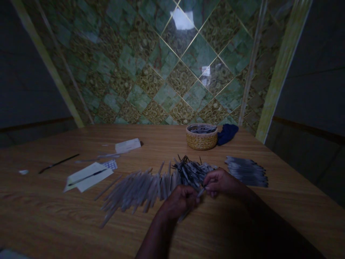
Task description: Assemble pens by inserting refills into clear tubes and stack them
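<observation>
My left hand (185,198) is closed around a translucent tube that looks like a pen barrel (201,192), its end pointing up to the right. At that end, my right hand (217,181) pinches a small dark pen part (204,186), partly covered by the fingers. Just beyond both hands lies a heap of black and clear pen parts (190,171). To the left spreads a loose pile of translucent barrels (137,190). A neat row of pens with dark ends (246,171) lies to the right of my right hand.
Farther back on the wooden table (151,233) stands a woven basket (202,141) full of pen-like pieces, beside a dark blue cloth (228,133). On the left are a white box (128,145), paper sheets (87,176) with a pen on top, and a long black strip (59,163).
</observation>
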### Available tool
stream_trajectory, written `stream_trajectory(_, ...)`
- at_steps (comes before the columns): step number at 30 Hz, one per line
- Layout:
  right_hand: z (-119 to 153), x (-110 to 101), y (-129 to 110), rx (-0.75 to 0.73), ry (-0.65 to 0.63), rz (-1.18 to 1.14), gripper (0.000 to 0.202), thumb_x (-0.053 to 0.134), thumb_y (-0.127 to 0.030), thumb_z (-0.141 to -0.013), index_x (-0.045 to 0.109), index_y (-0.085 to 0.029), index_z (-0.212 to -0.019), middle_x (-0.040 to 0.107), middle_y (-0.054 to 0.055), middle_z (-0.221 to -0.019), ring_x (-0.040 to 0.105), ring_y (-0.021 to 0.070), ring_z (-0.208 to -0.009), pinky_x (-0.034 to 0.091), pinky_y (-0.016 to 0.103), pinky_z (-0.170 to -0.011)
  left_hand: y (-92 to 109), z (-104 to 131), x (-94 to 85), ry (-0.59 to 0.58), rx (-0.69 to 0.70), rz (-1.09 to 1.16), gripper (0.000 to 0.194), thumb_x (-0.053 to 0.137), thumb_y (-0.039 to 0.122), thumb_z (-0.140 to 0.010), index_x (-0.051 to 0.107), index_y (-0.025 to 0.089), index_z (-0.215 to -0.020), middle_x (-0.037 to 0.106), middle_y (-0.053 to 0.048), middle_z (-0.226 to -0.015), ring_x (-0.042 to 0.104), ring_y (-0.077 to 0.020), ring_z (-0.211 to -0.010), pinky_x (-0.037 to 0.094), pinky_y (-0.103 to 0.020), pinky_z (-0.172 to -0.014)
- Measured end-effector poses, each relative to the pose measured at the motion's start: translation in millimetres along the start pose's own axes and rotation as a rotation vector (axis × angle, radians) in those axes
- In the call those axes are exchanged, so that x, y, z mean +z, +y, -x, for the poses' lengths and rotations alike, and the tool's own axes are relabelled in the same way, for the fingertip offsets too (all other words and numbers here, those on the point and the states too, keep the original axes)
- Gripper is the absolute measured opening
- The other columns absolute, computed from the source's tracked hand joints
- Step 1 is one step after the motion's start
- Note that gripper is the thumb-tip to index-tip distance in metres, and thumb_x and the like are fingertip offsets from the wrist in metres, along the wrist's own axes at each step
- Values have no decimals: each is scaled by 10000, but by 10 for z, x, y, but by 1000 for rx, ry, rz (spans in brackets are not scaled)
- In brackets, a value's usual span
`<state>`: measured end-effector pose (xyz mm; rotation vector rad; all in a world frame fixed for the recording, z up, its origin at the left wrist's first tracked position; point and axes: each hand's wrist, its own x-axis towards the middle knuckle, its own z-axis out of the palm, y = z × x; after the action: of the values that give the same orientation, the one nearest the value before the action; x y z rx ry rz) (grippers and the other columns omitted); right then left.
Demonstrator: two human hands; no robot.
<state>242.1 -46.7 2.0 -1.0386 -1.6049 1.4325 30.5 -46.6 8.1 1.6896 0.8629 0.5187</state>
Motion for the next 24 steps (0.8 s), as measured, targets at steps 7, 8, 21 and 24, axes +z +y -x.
stream_trajectory(7, -7, -10, 50, 1, 2, 32, 287, 712, -385, -639, 592, -151, -754, 613, -38, -528, 544, 83, -415, 407, 191, -414, -57, -40, -4, 25, 89, -100, 265, 604, 360, -665, 476, 153, -560, 361, 48, -540, 311, -88, -525, 217, -229, -478)
stream_trajectory(8, -5, -11, 48, 7, 3, 48, 287, 709, -393, -642, 592, -153, -747, 610, -40, -528, 541, 82, -416, 408, 192, -416, -65, -47, -1, 35, 92, -125, 251, 597, 347, -669, 479, 153, -563, 367, 47, -544, 316, -90, -527, 217, -229, -478)
stream_trajectory(21, -24, 83, 76, 4, 12, 254, 427, 523, -539, -778, 511, -163, -577, 560, -29, -484, 493, 68, -373, 372, 183, -384, -136, -78, 3, 65, 130, -184, 175, 585, 247, -664, 492, 147, -555, 413, 31, -556, 355, -91, -543, 235, -225, -476)
stream_trajectory(24, -19, 72, 62, 11, 35, 256, 457, 491, -567, -790, 504, -164, -575, 554, -25, -483, 492, 72, -375, 367, 188, -381, -155, -81, -9, 68, 124, -168, 205, 601, 269, -672, 481, 147, -558, 400, 38, -552, 354, -86, -540, 233, -216, -470)
